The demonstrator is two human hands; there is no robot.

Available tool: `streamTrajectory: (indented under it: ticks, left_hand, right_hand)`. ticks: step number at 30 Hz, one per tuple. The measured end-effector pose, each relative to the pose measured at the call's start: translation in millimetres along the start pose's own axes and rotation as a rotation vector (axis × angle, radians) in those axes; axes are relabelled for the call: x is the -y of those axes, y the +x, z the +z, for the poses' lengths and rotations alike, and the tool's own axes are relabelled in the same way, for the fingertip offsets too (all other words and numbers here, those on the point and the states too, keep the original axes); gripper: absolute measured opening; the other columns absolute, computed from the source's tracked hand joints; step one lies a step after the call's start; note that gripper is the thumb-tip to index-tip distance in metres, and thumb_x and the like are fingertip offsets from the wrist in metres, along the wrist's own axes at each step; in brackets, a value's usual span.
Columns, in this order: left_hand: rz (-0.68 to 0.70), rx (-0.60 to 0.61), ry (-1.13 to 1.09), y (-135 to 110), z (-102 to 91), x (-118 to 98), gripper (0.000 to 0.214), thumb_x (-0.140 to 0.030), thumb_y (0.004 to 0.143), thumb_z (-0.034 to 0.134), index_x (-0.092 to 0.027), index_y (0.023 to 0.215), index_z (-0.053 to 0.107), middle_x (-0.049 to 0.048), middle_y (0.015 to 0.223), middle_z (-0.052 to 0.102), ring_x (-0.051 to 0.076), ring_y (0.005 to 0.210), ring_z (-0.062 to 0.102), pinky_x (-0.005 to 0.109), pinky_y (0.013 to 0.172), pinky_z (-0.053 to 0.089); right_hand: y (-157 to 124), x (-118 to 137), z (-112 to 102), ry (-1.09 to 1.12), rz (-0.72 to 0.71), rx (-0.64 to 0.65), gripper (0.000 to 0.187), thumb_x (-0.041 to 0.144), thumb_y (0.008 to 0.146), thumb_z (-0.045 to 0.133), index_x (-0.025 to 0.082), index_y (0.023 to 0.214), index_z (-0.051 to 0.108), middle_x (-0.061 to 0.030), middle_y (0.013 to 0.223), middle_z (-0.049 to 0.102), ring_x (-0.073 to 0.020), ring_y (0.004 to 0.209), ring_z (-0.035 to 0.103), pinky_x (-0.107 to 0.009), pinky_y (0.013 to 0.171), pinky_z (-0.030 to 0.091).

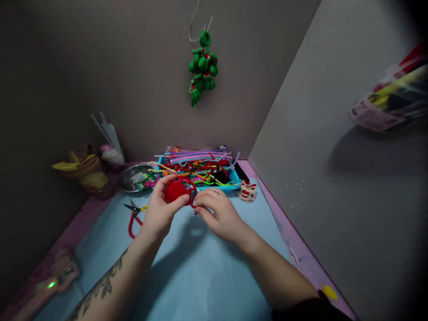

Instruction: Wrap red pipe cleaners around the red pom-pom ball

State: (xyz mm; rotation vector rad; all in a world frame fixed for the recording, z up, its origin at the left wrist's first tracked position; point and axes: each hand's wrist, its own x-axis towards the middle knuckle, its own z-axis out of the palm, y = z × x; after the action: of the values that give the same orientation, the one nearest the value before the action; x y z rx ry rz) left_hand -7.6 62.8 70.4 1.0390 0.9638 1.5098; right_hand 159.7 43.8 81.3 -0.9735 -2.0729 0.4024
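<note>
My left hand (160,203) grips a rounded red fuzzy piece (175,191), fingers behind it and thumb in front. From its right side curves a loop of red pipe cleaner (193,187). My right hand (217,211) pinches the lower end of that pipe cleaner between thumb and fingers. Both hands are raised above the blue mat (200,276), in front of a blue tray (230,187) of tangled, many-coloured pipe cleaners (197,171). Scissors with red handles (133,223) lie left of my left hand, blades parted.
A metal bowl (129,179) stands left of the tray; a lion-face piece (246,191) lies at its right. Further left are a yellowish pot (93,176) and a glue gun (55,285) with a green light. A green ornament (203,67) hangs above; a holder (381,113) hangs right.
</note>
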Motion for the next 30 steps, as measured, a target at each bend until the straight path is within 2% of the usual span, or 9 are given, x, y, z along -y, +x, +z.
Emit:
streamTrajectory:
  ticks: [3,10,14,16,18,21,26,30]
  left_hand:
    - [0.003,0.029,0.008,1.0,-1.6,0.8,0.060,-0.016,0.057,0.083,-0.024,0.112,0.058,0.0030,0.112,0.060,0.014,0.086,0.060,0.025,0.073,0.050]
    - [0.051,0.018,0.048,1.7,-2.5,2.5,0.056,-0.018,0.059,0.081,-0.024,0.110,0.058,0.0035,0.115,0.060,0.017,0.092,0.060,0.028,0.077,0.050]
    - [0.107,0.019,0.157,-0.8,-1.1,-0.6,0.056,-0.020,0.062,0.081,-0.024,0.111,0.056,0.0045,0.115,0.059,0.019,0.097,0.060,0.030,0.084,0.048]
    - [0.158,0.023,0.221,-2.7,0.7,-3.5,0.054,-0.020,0.064,0.079,-0.024,0.111,0.055,0.0050,0.116,0.059,0.019,0.100,0.059,0.031,0.087,0.047]
    - [0.199,0.029,0.261,-4.5,2.8,-5.5,0.052,-0.019,0.064,0.079,-0.024,0.110,0.055,0.0055,0.117,0.059,0.020,0.102,0.059,0.031,0.089,0.047]
    - [0.209,0.025,0.270,-6.5,4.7,-4.0,0.051,-0.018,0.064,0.078,-0.024,0.110,0.056,0.0059,0.117,0.059,0.021,0.104,0.059,0.032,0.089,0.047]
    - [0.087,0.037,0.165,-6.6,2.3,7.1,0.054,-0.021,0.064,0.079,-0.025,0.113,0.057,0.0043,0.113,0.060,0.019,0.096,0.060,0.030,0.084,0.048]
    - [-0.029,0.088,0.019,-4.6,1.3,8.2,0.057,-0.020,0.063,0.080,-0.023,0.115,0.056,0.0034,0.108,0.061,0.017,0.090,0.060,0.027,0.079,0.048]
  right_hand:
    - [3.1,-0.4,-3.6,0.259,0.009,0.016,0.013,0.014,0.086,0.053,0.020,0.077,0.059,-0.0048,0.093,0.070,-0.0166,0.091,0.064,-0.031,0.084,0.047]
    - [3.4,-8.0,-8.9,0.571,0.186,0.044,0.016,0.019,0.083,0.057,0.019,0.067,0.054,-0.0094,0.112,0.068,-0.0206,0.100,0.064,-0.036,0.084,0.049]
    - [4.2,-14.7,-4.6,0.913,0.372,-0.009,0.010,0.026,0.078,0.065,0.020,0.078,0.057,-0.0059,0.099,0.071,-0.0200,0.094,0.067,-0.038,0.087,0.050]
    - [5.2,-16.0,0.0,1.031,0.498,-0.024,0.022,0.031,0.075,0.070,0.020,0.089,0.056,-0.0035,0.090,0.070,-0.0183,0.084,0.070,-0.036,0.082,0.052]
    - [5.9,-14.9,5.4,1.028,0.597,-0.026,0.031,0.036,0.073,0.072,0.019,0.093,0.055,-0.0023,0.086,0.068,-0.0156,0.077,0.069,-0.032,0.077,0.053]
    - [5.9,-9.2,14.4,0.946,0.643,-0.066,0.035,0.034,0.068,0.076,0.019,0.092,0.055,-0.0012,0.085,0.065,-0.0115,0.070,0.066,-0.025,0.067,0.053]
    - [4.5,0.7,25.9,0.859,0.660,-0.081,0.048,0.019,0.057,0.077,0.021,0.098,0.053,0.0001,0.099,0.062,-0.0019,0.047,0.053,-0.017,0.045,0.045]
    - [3.3,-1.6,29.0,0.849,0.664,-0.120,0.044,0.016,0.060,0.071,0.021,0.101,0.055,0.0019,0.087,0.065,-0.0020,0.044,0.049,-0.016,0.041,0.044]
